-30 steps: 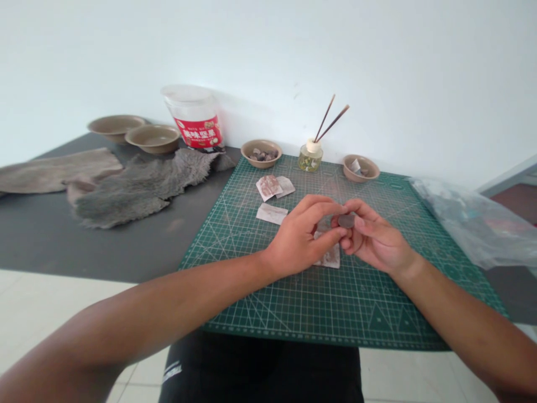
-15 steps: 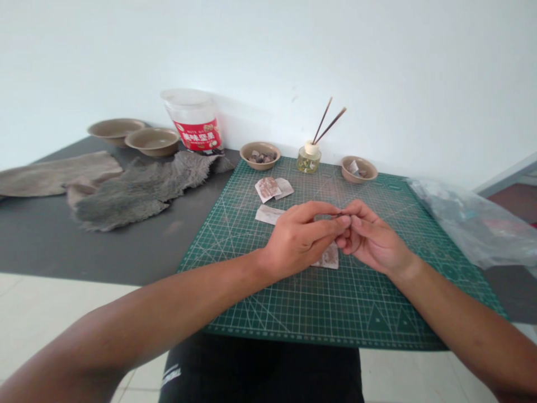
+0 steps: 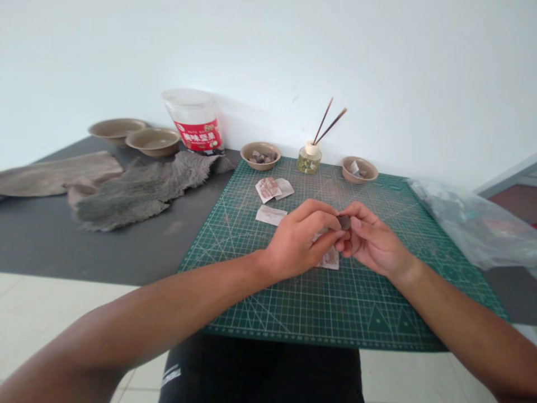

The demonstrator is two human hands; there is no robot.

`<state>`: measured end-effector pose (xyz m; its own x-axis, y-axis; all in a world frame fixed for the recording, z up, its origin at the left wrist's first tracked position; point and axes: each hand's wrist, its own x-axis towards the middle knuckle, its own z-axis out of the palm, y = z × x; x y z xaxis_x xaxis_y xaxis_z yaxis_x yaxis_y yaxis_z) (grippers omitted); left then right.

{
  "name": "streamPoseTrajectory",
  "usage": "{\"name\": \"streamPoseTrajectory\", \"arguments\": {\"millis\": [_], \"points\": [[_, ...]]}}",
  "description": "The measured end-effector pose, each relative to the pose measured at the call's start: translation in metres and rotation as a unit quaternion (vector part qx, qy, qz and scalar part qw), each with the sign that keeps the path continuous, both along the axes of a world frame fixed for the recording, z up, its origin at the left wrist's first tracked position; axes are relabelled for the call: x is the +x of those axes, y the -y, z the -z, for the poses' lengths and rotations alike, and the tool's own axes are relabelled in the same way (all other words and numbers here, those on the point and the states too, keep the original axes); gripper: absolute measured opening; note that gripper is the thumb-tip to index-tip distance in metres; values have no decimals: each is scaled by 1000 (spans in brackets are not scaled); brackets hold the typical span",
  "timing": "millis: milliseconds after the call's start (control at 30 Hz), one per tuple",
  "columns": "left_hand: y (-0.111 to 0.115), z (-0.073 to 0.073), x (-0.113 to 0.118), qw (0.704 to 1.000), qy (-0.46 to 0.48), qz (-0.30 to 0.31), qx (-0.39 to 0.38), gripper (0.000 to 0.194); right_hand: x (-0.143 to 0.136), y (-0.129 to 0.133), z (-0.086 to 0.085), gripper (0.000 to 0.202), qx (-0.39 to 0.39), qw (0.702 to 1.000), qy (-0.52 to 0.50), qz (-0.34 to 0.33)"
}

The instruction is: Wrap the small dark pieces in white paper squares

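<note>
Above the green cutting mat (image 3: 361,313), my two hands meet around a small dark stone (image 3: 344,223). On its right side, the thumb and forefinger of my right hand (image 3: 371,235) pinch it. The fingers of my left hand (image 3: 304,238) are closed on its left side, covering part of it. Below my fingers lies a whitish paper piece with brown smears (image 3: 330,259), partly hidden. Left of my hands is a pale paper strip (image 3: 271,215). Farther back, a brown-smeared paper piece (image 3: 267,188) overlaps another paper piece (image 3: 285,188).
At the back stand a bowl of small stones (image 3: 260,158), a reed diffuser (image 3: 309,159) and a bowl holding scraps (image 3: 359,174). To the left are a grey cloth (image 3: 126,196), two bowls (image 3: 153,143) and a plastic tub (image 3: 197,123). A clear plastic bag (image 3: 474,224) lies right.
The stone has turned between my fingers, so its broad dark face now shows. My left fingers have shifted slightly around it; both arms stay almost in place.
</note>
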<state>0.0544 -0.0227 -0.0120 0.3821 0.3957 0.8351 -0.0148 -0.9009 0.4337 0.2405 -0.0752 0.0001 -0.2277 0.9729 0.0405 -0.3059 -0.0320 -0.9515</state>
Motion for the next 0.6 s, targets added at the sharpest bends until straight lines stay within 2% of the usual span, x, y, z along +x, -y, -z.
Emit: {"name": "streamPoseTrajectory", "arguments": {"millis": [200,367,600], "points": [[-1,1,1,1000,-12,12,-2,19,-2,-1,1,21,21,1000,-8,-5],[1,1,2,1000,-27,8,-7,32,-4,-2,2,25,40,999,12,15],[1,1,1,998,-39,-24,-37,34,-3,-1,5,15,86,996,2,4]]}}
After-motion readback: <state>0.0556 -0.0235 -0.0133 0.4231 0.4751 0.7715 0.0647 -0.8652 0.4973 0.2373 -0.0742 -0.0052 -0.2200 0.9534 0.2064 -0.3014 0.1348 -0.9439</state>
